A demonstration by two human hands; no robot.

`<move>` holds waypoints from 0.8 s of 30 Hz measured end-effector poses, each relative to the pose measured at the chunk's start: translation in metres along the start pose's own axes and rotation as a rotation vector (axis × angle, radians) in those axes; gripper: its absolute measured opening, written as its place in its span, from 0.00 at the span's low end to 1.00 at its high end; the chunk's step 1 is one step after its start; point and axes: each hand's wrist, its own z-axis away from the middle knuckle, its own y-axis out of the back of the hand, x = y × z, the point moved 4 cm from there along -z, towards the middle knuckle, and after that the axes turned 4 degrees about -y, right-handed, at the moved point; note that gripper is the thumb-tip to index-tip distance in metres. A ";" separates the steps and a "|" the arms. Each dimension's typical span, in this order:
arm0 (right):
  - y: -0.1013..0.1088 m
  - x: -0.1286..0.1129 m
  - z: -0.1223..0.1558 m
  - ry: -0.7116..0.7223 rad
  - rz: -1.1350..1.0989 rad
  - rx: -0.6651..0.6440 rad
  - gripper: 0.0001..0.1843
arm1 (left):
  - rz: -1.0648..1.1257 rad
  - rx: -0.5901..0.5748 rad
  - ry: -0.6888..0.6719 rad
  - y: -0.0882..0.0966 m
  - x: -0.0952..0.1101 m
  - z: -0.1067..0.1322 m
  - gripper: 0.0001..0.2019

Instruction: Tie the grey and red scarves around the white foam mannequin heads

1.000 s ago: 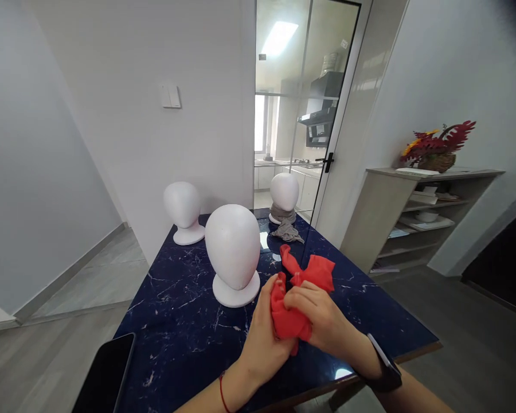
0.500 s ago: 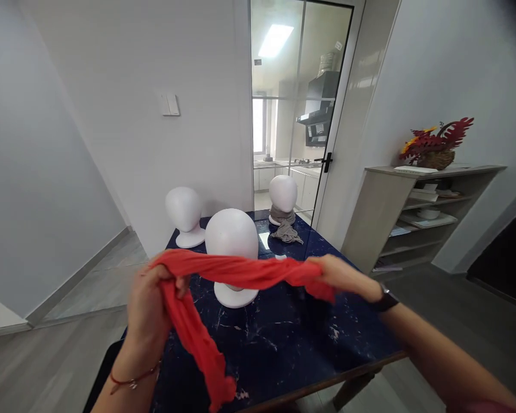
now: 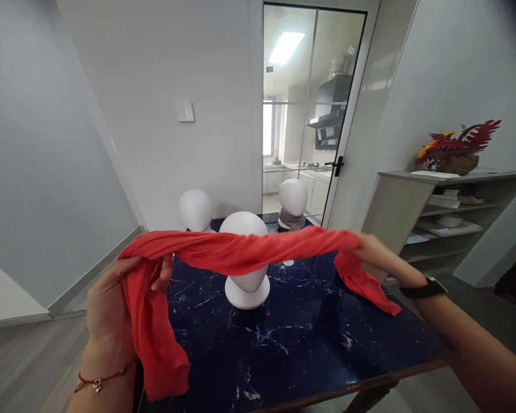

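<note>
A long red scarf (image 3: 241,252) stretches in the air between my hands, above a dark blue marble table (image 3: 301,338). My left hand (image 3: 109,301) is closed on its left part, and a loose end hangs down below that hand. My right hand (image 3: 372,252) grips the right part, with a shorter end drooping beside it. Behind the scarf, a white mannequin head (image 3: 246,281) stands on the table, partly hidden by the cloth. I wear a red string bracelet on the left wrist and a black watch on the right.
Two more white mannequin heads stand at the table's far end: one (image 3: 195,209) on the left, one (image 3: 293,198) on the right with a grey scarf round its neck. A glass door (image 3: 313,115) is behind. A shelf unit (image 3: 438,212) with a flower basket stands right.
A second ago both hands held the scarf bunched low over the table. They have since pulled apart and lifted, stretching the scarf wide; its right end now hangs free.
</note>
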 end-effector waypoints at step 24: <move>-0.112 -0.081 0.104 -0.008 -0.491 -0.096 0.13 | -0.592 -0.004 0.064 0.063 0.006 -0.001 0.11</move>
